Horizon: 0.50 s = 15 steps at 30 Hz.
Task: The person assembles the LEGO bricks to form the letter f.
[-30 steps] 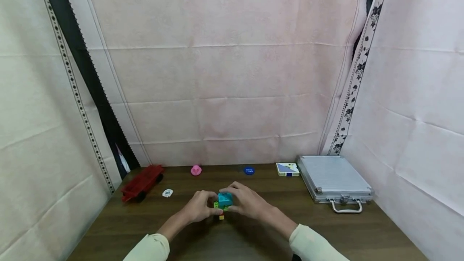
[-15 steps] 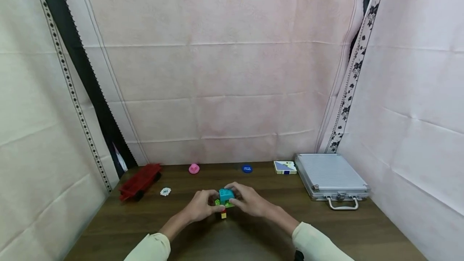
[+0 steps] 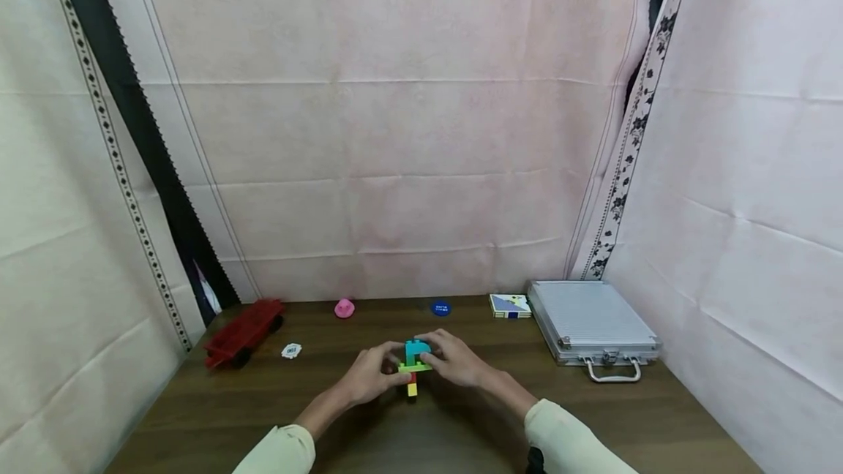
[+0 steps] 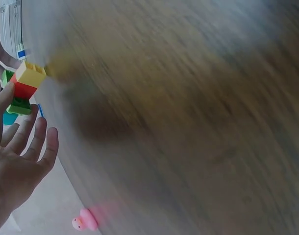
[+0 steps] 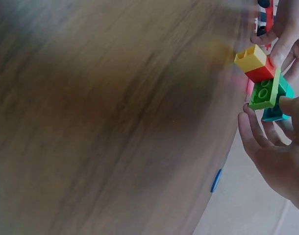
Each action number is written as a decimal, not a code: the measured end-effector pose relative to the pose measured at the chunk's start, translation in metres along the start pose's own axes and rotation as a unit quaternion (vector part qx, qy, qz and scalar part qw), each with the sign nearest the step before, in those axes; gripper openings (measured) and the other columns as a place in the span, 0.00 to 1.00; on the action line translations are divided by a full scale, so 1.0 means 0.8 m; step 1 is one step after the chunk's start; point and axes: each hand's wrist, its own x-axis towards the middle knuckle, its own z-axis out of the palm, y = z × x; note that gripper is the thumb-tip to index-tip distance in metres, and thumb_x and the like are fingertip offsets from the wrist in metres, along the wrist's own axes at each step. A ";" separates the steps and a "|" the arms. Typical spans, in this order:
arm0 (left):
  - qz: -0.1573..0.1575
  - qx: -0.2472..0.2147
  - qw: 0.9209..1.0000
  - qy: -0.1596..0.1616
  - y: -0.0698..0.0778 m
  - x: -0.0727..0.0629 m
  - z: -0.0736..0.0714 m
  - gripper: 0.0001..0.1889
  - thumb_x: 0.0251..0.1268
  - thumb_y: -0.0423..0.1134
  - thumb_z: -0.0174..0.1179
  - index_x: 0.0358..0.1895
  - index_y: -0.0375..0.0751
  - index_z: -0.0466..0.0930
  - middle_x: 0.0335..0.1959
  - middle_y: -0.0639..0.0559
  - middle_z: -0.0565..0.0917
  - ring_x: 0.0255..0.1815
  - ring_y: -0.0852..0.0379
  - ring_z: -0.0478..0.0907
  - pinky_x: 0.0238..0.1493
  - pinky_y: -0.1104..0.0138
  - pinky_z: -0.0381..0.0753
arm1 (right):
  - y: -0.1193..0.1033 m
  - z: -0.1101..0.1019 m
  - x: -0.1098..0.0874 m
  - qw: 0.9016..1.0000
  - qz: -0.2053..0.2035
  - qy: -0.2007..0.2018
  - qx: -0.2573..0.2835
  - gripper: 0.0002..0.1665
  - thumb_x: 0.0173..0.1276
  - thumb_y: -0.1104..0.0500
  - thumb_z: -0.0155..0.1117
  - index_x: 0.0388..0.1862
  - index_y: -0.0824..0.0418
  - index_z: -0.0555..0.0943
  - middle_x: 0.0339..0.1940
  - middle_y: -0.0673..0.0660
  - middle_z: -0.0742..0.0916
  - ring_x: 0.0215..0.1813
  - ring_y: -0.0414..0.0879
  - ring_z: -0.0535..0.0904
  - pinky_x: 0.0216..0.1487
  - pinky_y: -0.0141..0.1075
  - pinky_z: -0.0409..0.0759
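Both hands hold one stack of toy building bricks in front of the body. In the right wrist view it shows a yellow brick [image 5: 250, 58], a red brick [image 5: 261, 74], a green brick [image 5: 265, 93] and teal bricks [image 5: 273, 114]. The head view has the teal part [image 3: 413, 350] on top and the yellow brick [image 3: 412, 390] lowest. My left hand [image 3: 367, 375] pinches the stack around the red and green bricks, thumb on the near side. My right hand [image 3: 457, 360] grips the teal part from the right, its thumb against the teal.
A red toy wagon [image 3: 244, 333] with black wheels stands left. Along the back are a pink rubber duck [image 3: 344, 308], a blue disc [image 3: 440, 308] and a flat patterned box [image 3: 510, 306]. A white scalloped disc [image 3: 291, 350] lies left; a silver case [image 3: 593, 320] stands right.
The brick stack has tilted more upright, so its front and the yellow brick show more. Both hands keep their hold. The surroundings have shifted left in the head view.
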 end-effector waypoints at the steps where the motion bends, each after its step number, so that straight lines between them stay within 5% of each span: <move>1: -0.001 -0.003 1.000 -0.001 0.000 0.000 0.001 0.34 0.68 0.45 0.71 0.70 0.30 0.71 0.45 0.48 0.88 0.44 0.53 0.82 0.45 0.57 0.84 | 0.002 0.000 0.000 1.000 0.003 -0.002 0.006 0.23 0.82 0.59 0.58 0.71 0.65 0.73 0.58 0.59 0.81 0.56 0.53 0.83 0.52 0.38 0.83; 7: 0.002 -0.025 1.000 0.001 -0.001 0.007 0.007 0.35 0.70 0.45 0.70 0.73 0.33 0.68 0.49 0.45 0.87 0.48 0.51 0.84 0.47 0.56 0.85 | 0.014 -0.003 -0.004 0.999 0.022 -0.006 0.036 0.22 0.79 0.61 0.62 0.68 0.62 0.70 0.60 0.59 0.83 0.58 0.53 0.83 0.57 0.47 0.82; 15: 0.007 -0.018 1.000 0.015 -0.002 0.008 0.009 0.32 0.71 0.45 0.69 0.70 0.31 0.72 0.57 0.40 0.85 0.50 0.48 0.82 0.48 0.54 0.83 | 0.020 -0.001 -0.002 0.998 0.045 -0.008 0.045 0.22 0.79 0.60 0.63 0.68 0.62 0.74 0.59 0.59 0.84 0.56 0.53 0.83 0.52 0.45 0.83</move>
